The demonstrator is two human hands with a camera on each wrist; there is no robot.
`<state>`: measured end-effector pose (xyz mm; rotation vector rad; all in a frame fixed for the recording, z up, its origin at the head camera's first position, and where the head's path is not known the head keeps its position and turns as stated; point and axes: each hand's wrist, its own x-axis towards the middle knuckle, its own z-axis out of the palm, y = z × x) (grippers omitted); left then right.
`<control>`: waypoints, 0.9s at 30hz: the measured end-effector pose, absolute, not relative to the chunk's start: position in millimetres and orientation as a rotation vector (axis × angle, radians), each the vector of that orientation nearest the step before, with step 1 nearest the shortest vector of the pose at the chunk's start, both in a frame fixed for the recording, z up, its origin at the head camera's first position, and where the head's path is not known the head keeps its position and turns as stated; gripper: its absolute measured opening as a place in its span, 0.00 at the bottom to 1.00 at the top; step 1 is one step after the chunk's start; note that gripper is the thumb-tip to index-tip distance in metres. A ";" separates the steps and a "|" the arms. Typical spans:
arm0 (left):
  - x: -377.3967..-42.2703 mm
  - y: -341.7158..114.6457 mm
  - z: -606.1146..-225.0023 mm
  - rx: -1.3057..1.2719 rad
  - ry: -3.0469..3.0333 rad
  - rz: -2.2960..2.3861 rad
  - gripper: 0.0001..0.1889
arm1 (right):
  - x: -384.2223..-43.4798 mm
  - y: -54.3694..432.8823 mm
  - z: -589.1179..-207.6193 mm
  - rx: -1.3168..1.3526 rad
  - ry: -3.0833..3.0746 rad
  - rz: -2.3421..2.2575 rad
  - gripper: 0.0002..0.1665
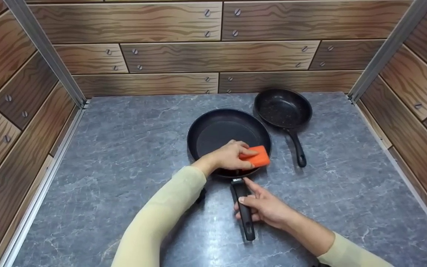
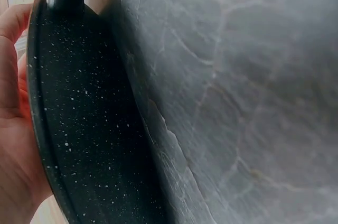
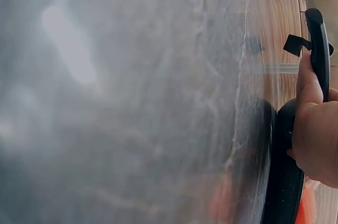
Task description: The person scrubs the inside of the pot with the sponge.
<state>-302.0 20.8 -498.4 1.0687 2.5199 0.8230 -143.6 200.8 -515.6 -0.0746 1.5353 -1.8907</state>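
Observation:
A large black frying pan (image 1: 221, 129) lies on the counter, its handle (image 1: 248, 226) pointing toward me. My left hand (image 1: 230, 155) reaches over the near side of this pan and grips an orange sponge (image 1: 261, 157) at the inner right wall. My right hand (image 1: 269, 208) holds the handle, thumb on top and some fingers underneath. In the left wrist view, the pan's speckled outer wall (image 2: 90, 113) hides most of the left hand (image 2: 16, 150) and the sponge. The right wrist view has the right hand (image 3: 317, 134) around the handle (image 3: 318, 44).
A smaller black frying pan (image 1: 282, 107) sits behind and to the right, its handle angled toward me. The grey marbled counter (image 1: 124, 141) is enclosed by wood-patterned walls (image 1: 169, 55) at the back and sides.

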 end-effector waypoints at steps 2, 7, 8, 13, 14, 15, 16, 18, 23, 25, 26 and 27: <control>-304.1 21.7 -498.3 1.080 2.532 0.799 0.32 | -143.5 200.8 -515.2 -0.074 1.534 -1.888 0.57; -310.5 24.7 -497.9 1.109 2.564 0.727 0.32 | -143.2 200.4 -514.3 -0.071 1.530 -1.886 0.58; -311.7 25.6 -497.6 1.116 2.572 0.712 0.32 | -143.2 200.3 -514.3 -0.073 1.530 -1.887 0.57; -316.9 30.2 -496.8 1.145 2.612 0.640 0.32 | -142.5 200.6 -513.6 -0.078 1.527 -1.892 0.57; -317.6 31.0 -496.6 1.147 2.621 0.625 0.32 | -142.4 200.6 -513.5 -0.078 1.526 -1.894 0.58; -318.3 31.8 -496.4 1.144 2.629 0.613 0.32 | -142.3 200.7 -513.3 -0.078 1.526 -1.894 0.58; -319.0 32.6 -496.2 1.145 2.639 0.594 0.32 | -142.2 200.8 -513.3 -0.077 1.526 -1.894 0.58; -320.5 34.0 -496.0 1.141 2.656 0.569 0.31 | -142.2 200.9 -513.3 -0.079 1.528 -1.895 0.58; -324.6 36.3 -497.0 1.143 2.698 0.492 0.31 | -142.3 200.2 -514.1 -0.084 1.532 -1.896 0.57; -325.9 36.8 -497.8 1.142 2.719 0.460 0.32 | -142.0 199.7 -514.4 -0.090 1.531 -1.898 0.57; -326.2 37.1 -498.1 1.141 2.729 0.442 0.32 | -141.8 199.5 -514.3 -0.093 1.531 -1.899 0.57; -326.5 37.4 -498.5 1.139 2.741 0.428 0.32 | -141.5 199.4 -514.2 -0.098 1.531 -1.901 0.57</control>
